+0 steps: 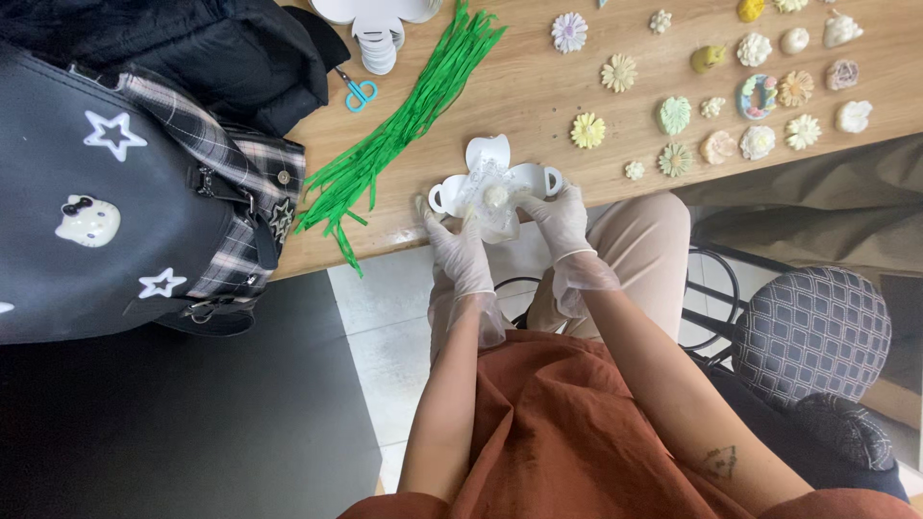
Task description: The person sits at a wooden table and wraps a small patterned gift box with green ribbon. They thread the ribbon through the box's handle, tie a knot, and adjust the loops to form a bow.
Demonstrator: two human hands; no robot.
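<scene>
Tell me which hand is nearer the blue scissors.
Left. The left hand is at the table edge, below and right of the blue scissors; the right hand is farther right, past the white cutout.

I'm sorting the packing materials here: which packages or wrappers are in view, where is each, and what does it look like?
Clear plastic wrapper: at the table edge, between the gloved left hand and right hand, crinkled, around a small white piece.
White card box blank: flat under the wrapper, lobed outline.
Stack of white blanks: top of the table, beside blue scissors.
</scene>
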